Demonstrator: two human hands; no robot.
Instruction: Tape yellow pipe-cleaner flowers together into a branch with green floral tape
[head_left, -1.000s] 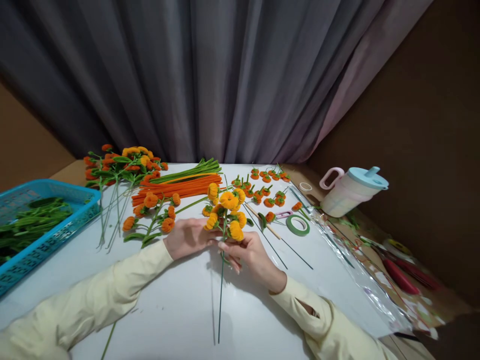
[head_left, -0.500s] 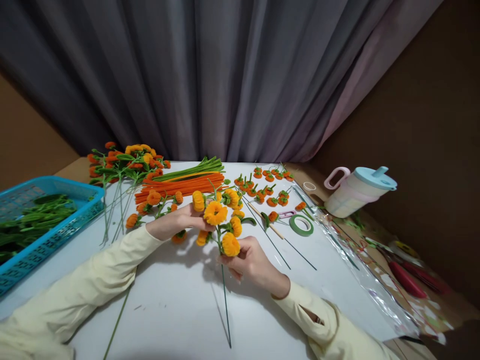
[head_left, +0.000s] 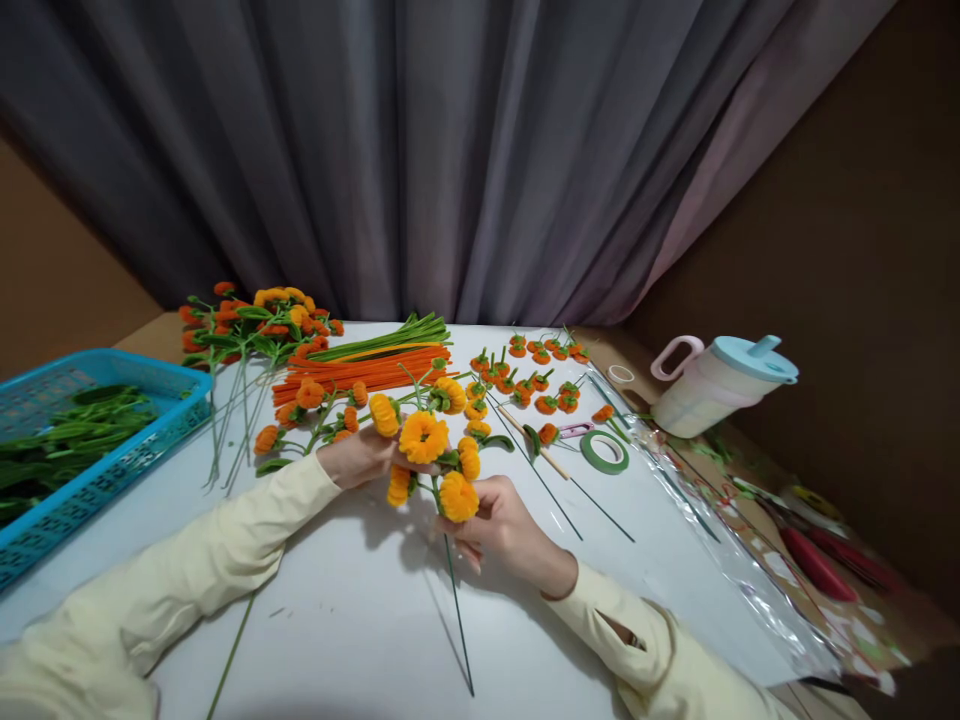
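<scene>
A sprig of yellow pipe-cleaner flowers [head_left: 430,448] on a thin dark wire stem [head_left: 457,620] stands over the white table [head_left: 360,620]. My right hand [head_left: 504,528] is closed round the stem just below the lowest bloom. My left hand [head_left: 358,455] pinches one of the yellow blooms at the sprig's left side. Both arms wear pale yellow sleeves. A smaller orange-flowered sprig [head_left: 315,410] lies just behind my left hand.
A blue basket [head_left: 90,470] of green leaves sits at the left. Behind are a bunch of finished flowers [head_left: 251,325], orange and green pipe cleaners [head_left: 371,362], small orange pumpkins [head_left: 536,375], a green tape roll [head_left: 604,452], wires, and a lidded jug [head_left: 720,385]. Red-handled tools [head_left: 817,565] lie at the right.
The flower sprig has been tilted and turned, its stem's lower end swinging right. My left hand moved up from the stem to a bloom; the right hand kept its grip.
</scene>
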